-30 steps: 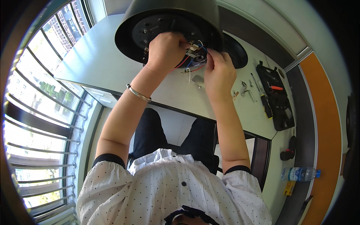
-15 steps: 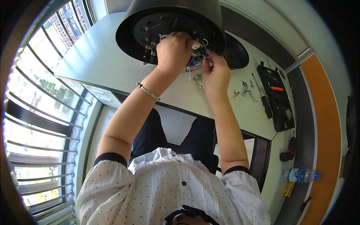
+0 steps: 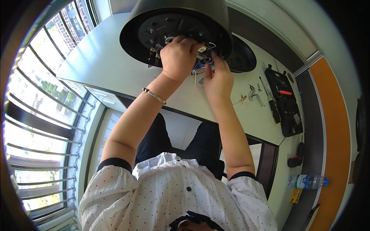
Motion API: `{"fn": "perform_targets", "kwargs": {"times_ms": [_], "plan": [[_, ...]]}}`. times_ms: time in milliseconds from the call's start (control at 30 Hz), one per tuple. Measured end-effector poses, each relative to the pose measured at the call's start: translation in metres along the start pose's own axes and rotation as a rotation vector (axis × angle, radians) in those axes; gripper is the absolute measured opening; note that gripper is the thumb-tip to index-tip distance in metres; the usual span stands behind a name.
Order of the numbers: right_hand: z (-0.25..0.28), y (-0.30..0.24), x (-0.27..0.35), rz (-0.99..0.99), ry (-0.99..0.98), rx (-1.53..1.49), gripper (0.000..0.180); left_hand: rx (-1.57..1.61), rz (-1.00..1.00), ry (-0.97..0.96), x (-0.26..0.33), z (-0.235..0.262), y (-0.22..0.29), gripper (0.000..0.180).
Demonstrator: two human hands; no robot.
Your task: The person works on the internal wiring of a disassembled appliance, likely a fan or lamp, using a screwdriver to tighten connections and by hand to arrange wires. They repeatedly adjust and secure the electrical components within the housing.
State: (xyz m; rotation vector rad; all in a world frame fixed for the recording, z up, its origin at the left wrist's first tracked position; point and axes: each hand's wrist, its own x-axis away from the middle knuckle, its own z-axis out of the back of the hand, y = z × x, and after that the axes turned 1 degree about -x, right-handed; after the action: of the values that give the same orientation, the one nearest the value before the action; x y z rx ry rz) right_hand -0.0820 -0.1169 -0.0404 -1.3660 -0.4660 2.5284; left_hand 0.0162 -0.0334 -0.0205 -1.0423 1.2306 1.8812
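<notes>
A large black round appliance (image 3: 154,23) lies tipped on the white table (image 3: 96,65), its open underside facing me with metal parts and wiring showing. My left hand (image 3: 178,57) reaches into that underside and grips a small white component with blue and red wires (image 3: 201,63). My right hand (image 3: 218,80) is just to its right, fingertips pinching the same bundle of wires at the rim. A thin bracelet (image 3: 154,96) sits on my left wrist.
A black round lid or base plate (image 3: 243,59) lies behind the appliance. Small metal parts and a screwdriver (image 3: 254,94) are scattered on the table's right. An open black tool case (image 3: 287,104) sits beyond them. A water bottle (image 3: 308,181) lies on the floor. A barred window (image 3: 42,111) fills the left.
My left hand has moved rightward across the appliance's underside toward the wires. My right hand has shifted slightly down and stays at the wire bundle.
</notes>
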Motion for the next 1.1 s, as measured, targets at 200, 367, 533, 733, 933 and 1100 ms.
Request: {"fn": "perform_targets", "kwargs": {"times_ms": [200, 367, 533, 733, 933, 1100], "plan": [[0.001, -0.004, 0.001, -0.004, -0.023, -0.010, 0.037, 0.031, -0.036, -0.002, 0.003, -0.004, -0.006, 0.008], [0.001, -0.007, 0.000, -0.009, -0.032, -0.011, 0.039, 0.022, -0.026, -0.031, 0.003, -0.002, -0.006, 0.007], [0.003, -0.014, 0.001, 0.037, 0.012, 0.101, 0.043, 0.020, 0.004, -0.058, 0.000, 0.000, -0.003, 0.008], [0.002, -0.021, -0.003, 0.050, -0.014, 0.065, 0.042, -0.013, 0.056, -0.086, -0.001, 0.000, -0.002, 0.011], [-0.005, -0.018, -0.005, 0.066, 0.000, -0.011, 0.039, -0.015, 0.078, -0.079, -0.002, 0.002, -0.001, 0.016], [-0.008, -0.017, -0.008, 0.092, 0.009, -0.054, 0.040, -0.015, 0.082, -0.017, -0.002, -0.001, -0.002, 0.017]]}}
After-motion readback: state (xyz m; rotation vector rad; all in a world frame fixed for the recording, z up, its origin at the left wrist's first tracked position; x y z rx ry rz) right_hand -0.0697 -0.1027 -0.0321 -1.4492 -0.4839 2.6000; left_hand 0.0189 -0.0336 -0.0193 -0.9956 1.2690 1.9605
